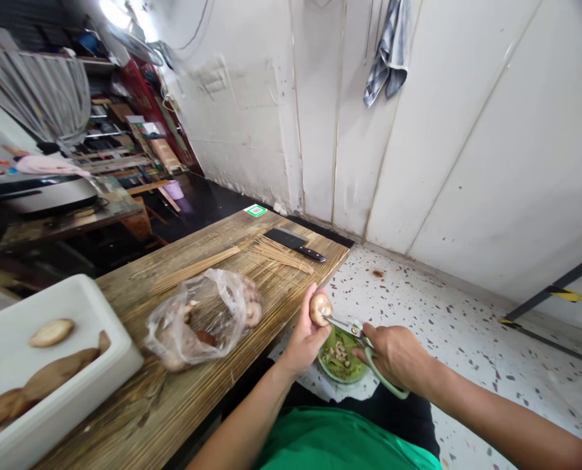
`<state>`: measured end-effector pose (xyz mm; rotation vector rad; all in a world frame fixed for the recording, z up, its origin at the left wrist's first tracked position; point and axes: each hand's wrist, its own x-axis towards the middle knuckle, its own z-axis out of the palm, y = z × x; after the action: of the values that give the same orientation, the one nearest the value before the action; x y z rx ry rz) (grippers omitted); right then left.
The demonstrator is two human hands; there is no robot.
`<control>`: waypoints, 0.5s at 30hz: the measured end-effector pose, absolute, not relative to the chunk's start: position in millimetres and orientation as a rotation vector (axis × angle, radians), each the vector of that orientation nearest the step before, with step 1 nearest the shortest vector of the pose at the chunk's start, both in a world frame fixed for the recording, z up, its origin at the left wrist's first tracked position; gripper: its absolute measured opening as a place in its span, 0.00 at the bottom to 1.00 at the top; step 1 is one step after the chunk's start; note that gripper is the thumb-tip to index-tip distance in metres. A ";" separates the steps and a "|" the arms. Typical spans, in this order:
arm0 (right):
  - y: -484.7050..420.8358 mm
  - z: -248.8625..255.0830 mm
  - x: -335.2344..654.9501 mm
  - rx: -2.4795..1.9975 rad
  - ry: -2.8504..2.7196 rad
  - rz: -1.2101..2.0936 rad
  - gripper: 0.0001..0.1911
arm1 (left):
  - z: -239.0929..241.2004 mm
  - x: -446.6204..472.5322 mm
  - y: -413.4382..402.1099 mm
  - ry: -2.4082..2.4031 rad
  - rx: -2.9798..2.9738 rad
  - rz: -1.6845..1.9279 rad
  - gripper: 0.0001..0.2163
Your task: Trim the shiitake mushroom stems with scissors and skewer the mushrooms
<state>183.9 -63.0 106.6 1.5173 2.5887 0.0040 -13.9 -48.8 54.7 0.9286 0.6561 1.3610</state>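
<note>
Left hand [305, 338] gripped a round, pale-brown mushroom [320, 307]; right hand [395, 356] held green-handled metal scissors [353, 331], tips at the mushroom, above a round green bowl [338, 377].

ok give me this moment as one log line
left grip: mushroom | right grip: scissors | scissor tips: at mushroom | below: bowl with green scraps

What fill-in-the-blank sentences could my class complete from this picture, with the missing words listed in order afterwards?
1. The mushroom is held in the ____, while the scissors are in the right hand.
2. The handles of the scissors are ____ in colour.
3. The bowl below the hands sits ____ than the top of the wooden table.
4. The box on the table is ____ in colour.

Missing words: left hand; green; lower; white.
</note>
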 end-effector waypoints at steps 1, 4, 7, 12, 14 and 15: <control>-62.2 105.6 182.5 1.513 2.569 0.019 0.19 | 52.3 -12.3 -47.8 0.653 0.901 1.353 0.39; -58.2 101.8 180.4 1.524 2.513 0.049 0.17 | 44.7 -9.8 -42.9 0.656 0.764 1.314 0.38; -53.6 99.6 188.4 1.538 2.471 0.031 0.13 | 38.1 -14.2 -37.4 0.665 0.671 1.286 0.35; -48.1 95.8 210.1 1.804 2.666 -0.373 0.15 | 33.9 -24.7 -34.0 0.691 0.653 1.349 0.32; -45.8 90.7 205.1 1.961 2.807 -0.770 0.19 | 34.1 -22.5 -35.9 0.724 0.723 1.325 0.33; -44.5 87.4 198.6 2.025 2.862 -0.960 0.21 | 34.2 -19.9 -37.5 0.746 0.780 1.309 0.34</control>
<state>198.6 -44.5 87.4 2.0247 2.8624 -0.9601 -19.9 -37.5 34.2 0.7802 0.7458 1.3088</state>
